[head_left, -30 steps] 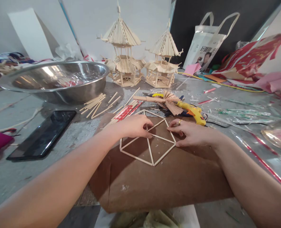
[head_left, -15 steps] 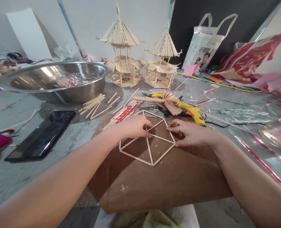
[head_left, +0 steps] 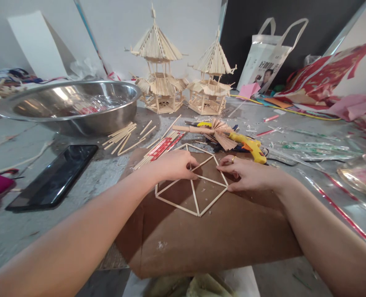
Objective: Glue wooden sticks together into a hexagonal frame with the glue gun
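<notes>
A hexagonal frame of pale wooden sticks with spokes meeting in its middle [head_left: 195, 199] lies on a brown paper sheet [head_left: 220, 235]. Over the hub, my left hand [head_left: 179, 165] pinches the sticks with bent fingers; it covers part of the frame's upper left. My right hand [head_left: 247, 173], a ring on one finger, grips the right-hand side of the frame, fingertip and thumb at two places along that stick. Just beyond my left hand are red-and-white paper sleeves [head_left: 164, 146] with sticks, and loose sticks [head_left: 121, 136] lie farther left.
Two stick pagodas [head_left: 160, 49] [head_left: 212, 70] stand at the back beside a steel basin [head_left: 108, 111]. A yellow glue gun [head_left: 253, 149] and a folded paper fan [head_left: 223, 134] lie beyond my right hand. A black phone [head_left: 54, 177] is at left; plastic wrappers [head_left: 315, 148] litter the right.
</notes>
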{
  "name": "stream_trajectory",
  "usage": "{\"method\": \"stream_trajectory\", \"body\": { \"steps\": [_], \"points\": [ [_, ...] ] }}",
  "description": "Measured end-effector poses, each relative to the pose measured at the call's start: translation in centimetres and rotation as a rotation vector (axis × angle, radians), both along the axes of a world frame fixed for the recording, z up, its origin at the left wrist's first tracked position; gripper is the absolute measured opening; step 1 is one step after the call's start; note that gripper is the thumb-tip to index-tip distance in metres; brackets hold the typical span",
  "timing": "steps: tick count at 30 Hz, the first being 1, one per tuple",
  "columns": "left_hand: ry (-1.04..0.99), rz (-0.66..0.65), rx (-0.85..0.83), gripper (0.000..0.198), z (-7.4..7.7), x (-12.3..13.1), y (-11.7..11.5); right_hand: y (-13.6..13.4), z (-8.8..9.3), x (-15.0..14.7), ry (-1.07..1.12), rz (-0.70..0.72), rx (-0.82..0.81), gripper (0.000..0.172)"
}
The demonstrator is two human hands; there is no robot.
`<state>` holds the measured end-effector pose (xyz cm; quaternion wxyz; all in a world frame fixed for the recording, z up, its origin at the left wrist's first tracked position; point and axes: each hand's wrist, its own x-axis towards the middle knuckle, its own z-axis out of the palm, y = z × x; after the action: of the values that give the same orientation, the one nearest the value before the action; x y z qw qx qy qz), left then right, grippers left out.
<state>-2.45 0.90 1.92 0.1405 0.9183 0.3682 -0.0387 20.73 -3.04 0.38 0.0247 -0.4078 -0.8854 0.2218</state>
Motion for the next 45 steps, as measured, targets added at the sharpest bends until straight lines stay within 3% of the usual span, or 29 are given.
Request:
{"method": "stream_trajectory", "body": {
  "steps": [45],
  "points": [
    [0.037,-0.045,0.032,0.036,-0.56,-0.17,0.49,0.12,-0.22,0.06,-0.023,0.004,-0.004,0.059]
  ]
}}
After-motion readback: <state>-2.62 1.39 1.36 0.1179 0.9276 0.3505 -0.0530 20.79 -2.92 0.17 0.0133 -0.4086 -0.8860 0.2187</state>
